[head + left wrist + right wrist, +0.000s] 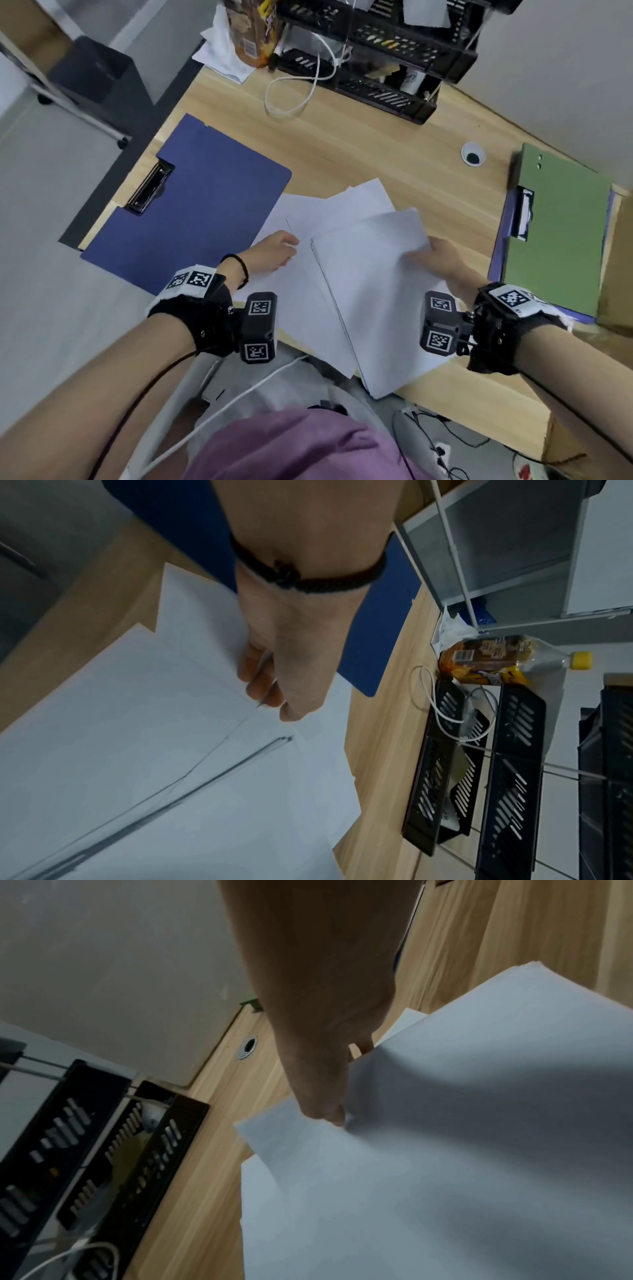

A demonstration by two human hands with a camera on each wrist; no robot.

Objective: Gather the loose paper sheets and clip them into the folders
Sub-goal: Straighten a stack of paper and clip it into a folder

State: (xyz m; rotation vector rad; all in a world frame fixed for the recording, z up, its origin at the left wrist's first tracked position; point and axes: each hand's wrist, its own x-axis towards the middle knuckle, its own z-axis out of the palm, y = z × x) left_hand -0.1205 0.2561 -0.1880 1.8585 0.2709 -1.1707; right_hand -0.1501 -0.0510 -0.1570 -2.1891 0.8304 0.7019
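White paper sheets (342, 205) lie fanned across the middle of the wooden desk (359, 147). My right hand (435, 257) grips a stack of sheets (376, 291) by its right edge, tilted up off the desk; in the right wrist view the thumb (325, 1110) lies on top of that stack (445, 1150). My left hand (277, 251) pinches the edge of a loose sheet (137, 710) between curled fingers (255, 674) and thumb. An open blue folder (191, 205) with a metal clip (149, 186) lies at the left. At the right lies a green folder (555, 236).
A black stacked tray rack (376, 61) stands at the back of the desk, with a bottle (251, 31) and a looped white cable (294, 92) beside it. A round cable hole (473, 155) sits near the green folder. The stack overhangs the desk's front edge.
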